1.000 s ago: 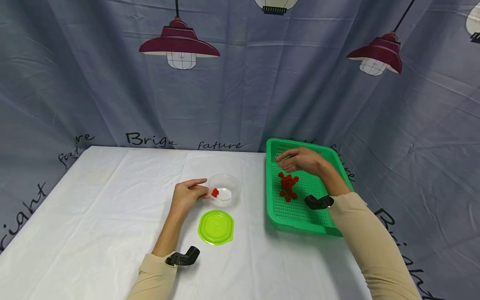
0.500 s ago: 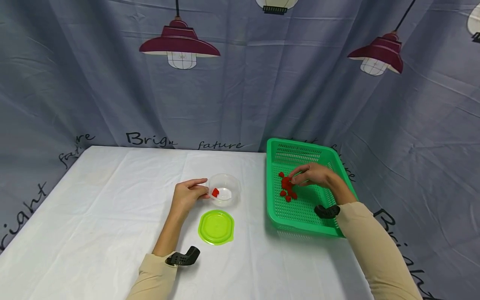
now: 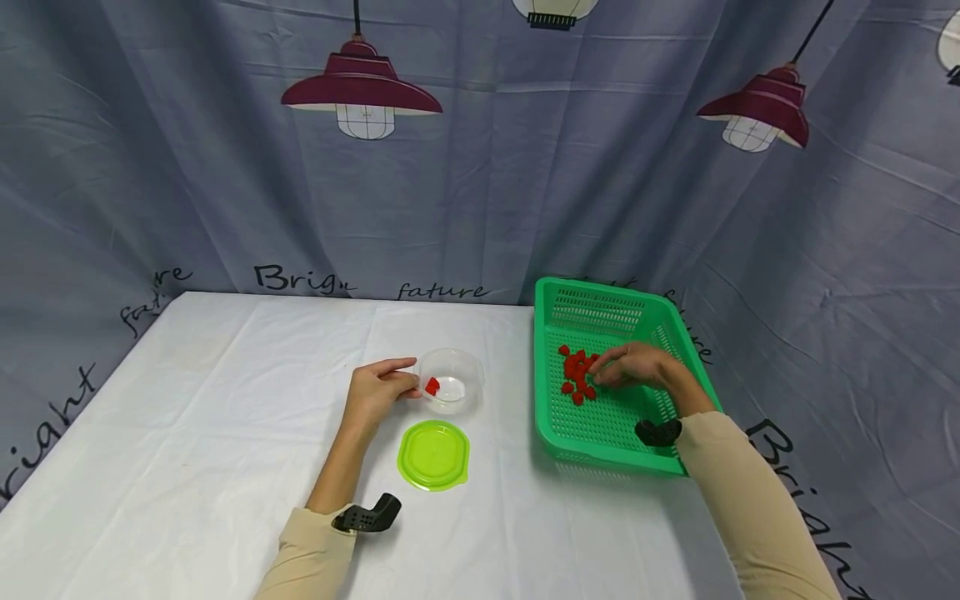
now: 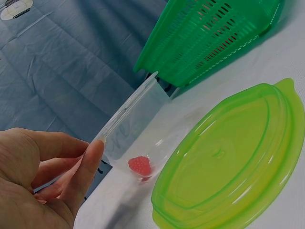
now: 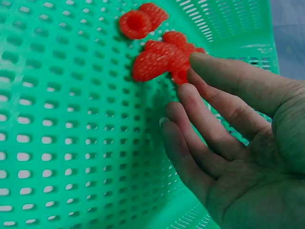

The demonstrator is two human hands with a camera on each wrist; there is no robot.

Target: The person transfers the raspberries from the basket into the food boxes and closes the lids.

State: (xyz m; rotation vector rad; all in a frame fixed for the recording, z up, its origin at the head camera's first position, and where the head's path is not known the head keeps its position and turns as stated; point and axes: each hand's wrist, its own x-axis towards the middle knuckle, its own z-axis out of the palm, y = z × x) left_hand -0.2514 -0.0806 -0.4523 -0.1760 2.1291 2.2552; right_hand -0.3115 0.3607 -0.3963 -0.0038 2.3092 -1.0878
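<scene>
My left hand pinches the rim of a round clear plastic container between thumb and fingers. Inside that container lies one red raspberry. Its lime-green lid rests on the table just in front. Over at the right, my right hand is down inside a green perforated basket, beside a cluster of raspberries. In the right wrist view, the thumb and fingertips are at the edge of the raspberries, the fingers loosely bent with no raspberry plainly between them.
A white cloth covers the table. Behind it hangs a grey-blue curtain printed with lamps and lettering. The basket's raised walls surround the right hand, and its left wall stands between the raspberries and the container.
My right hand has come down and toward me in the basket, from above its far part to the right side of the raspberry cluster. The left hand, container and lid stay in place.
</scene>
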